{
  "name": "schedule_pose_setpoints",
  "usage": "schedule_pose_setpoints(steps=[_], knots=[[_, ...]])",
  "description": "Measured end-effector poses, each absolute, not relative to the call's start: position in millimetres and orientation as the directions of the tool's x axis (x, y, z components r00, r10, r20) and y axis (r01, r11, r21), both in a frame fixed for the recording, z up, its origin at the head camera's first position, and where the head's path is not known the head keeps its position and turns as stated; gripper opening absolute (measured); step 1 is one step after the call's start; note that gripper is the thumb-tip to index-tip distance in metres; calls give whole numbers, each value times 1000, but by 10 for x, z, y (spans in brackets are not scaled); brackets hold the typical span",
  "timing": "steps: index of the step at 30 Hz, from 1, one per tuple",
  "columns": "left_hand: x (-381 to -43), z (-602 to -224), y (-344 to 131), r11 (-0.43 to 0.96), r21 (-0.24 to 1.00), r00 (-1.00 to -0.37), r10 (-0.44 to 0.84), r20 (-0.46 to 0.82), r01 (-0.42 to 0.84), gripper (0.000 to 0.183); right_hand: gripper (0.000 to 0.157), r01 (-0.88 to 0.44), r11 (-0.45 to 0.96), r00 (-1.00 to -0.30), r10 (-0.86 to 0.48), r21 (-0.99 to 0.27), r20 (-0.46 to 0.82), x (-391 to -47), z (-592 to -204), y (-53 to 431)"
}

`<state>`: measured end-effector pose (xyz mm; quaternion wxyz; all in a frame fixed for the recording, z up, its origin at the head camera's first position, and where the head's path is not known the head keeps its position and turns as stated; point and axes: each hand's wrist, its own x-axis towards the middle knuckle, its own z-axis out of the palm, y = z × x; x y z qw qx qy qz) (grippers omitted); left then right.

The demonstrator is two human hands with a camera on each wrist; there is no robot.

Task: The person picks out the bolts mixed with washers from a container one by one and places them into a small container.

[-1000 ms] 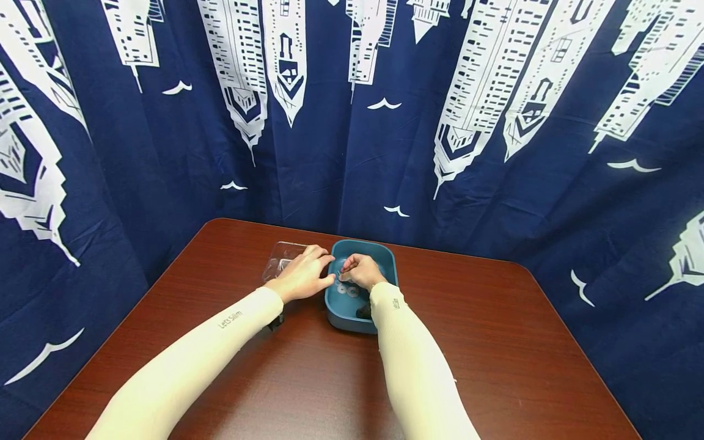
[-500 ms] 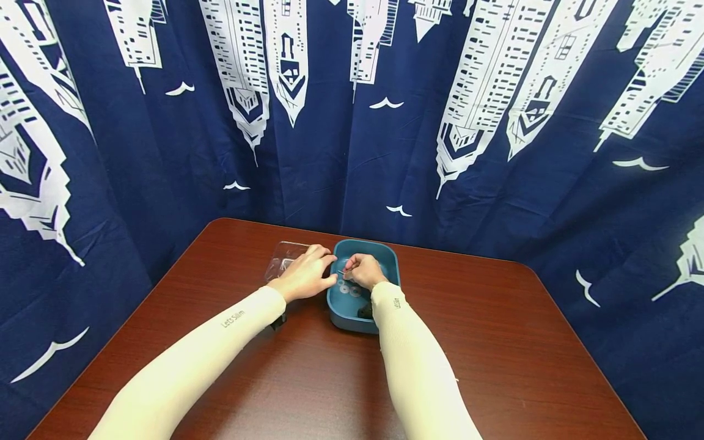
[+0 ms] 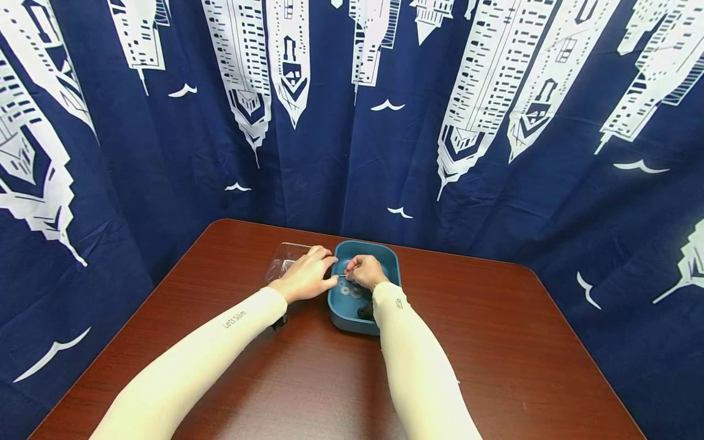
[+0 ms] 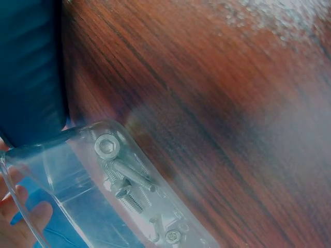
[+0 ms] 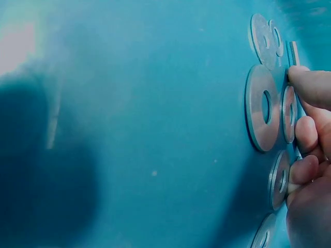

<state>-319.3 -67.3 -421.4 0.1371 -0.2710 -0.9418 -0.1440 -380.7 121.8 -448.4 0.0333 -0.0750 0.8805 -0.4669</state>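
Note:
My right hand [image 3: 365,271] is inside the blue bin [image 3: 357,327], pinching a thin screw [image 5: 294,51] between thumb and finger. Its threaded end shows past the fingertips in the right wrist view; the rest is hidden. Several flat metal washers [image 5: 257,107] lie on the bin floor beside those fingers. At the bin's left rim is my left hand [image 3: 305,275], thumb and fingers apart, with nothing seen between them. Partly under it lies a clear plastic tray [image 3: 290,249]. In the left wrist view, several socket-head screws [image 4: 107,146] lie in that tray, whose clear edge crosses in front of the left fingers.
A black object [image 3: 365,311] sits in the bin's near end, partly covered by the right sleeve. The brown table [image 3: 467,330] extends to both sides and toward me. A blue patterned curtain [image 3: 319,165] hangs behind its far edge.
The screw in my right hand has come into plainer view and now points left, toward the left thumb. The left hand keeps its place at the bin's rim.

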Motion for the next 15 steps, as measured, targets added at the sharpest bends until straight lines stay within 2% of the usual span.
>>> schedule_pose_setpoints(steps=[15], knots=[[-3204, -4243, -674, 817, 198, -821, 463, 334, 541, 48, 12, -61, 553, -990, -141, -831, -22, -3806, -4462, 1222]])
